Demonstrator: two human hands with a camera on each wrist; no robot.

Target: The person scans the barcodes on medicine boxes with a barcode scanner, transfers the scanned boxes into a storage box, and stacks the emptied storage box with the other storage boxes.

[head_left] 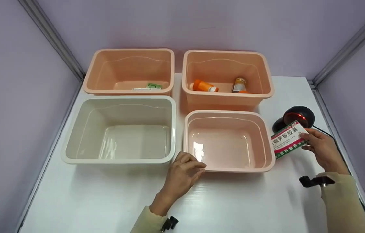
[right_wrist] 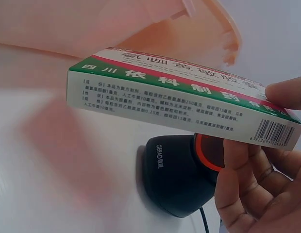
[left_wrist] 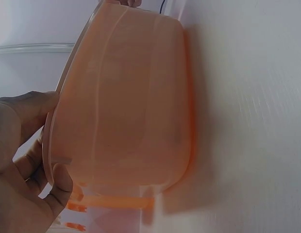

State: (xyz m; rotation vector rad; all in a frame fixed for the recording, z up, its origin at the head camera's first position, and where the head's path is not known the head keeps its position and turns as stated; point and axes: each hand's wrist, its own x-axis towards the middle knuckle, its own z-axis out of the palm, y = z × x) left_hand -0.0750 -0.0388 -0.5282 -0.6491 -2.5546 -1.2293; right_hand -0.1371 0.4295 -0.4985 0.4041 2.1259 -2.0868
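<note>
My right hand (head_left: 325,150) pinches a flat medicine box (head_left: 287,138) by one end, thumb on top and fingers underneath. The box is white, green and red, with a barcode (right_wrist: 273,133) on its side near the fingers in the right wrist view. Just beyond it stands a black barcode scanner (head_left: 300,114) with red lights glowing. My left hand (head_left: 182,171) grips the rim of the front right pink bin (head_left: 231,170) at its near left corner. In the left wrist view, thumb and fingers (left_wrist: 39,104) lie on either side of that rim.
A white bin (head_left: 117,160) stands at front left. Behind it, a pink bin (head_left: 129,91) holds a green and white package (head_left: 153,86). The back right pink bin (head_left: 227,94) contains an orange bottle (head_left: 204,86) and another bottle (head_left: 239,84). Walls enclose the white table (head_left: 105,200).
</note>
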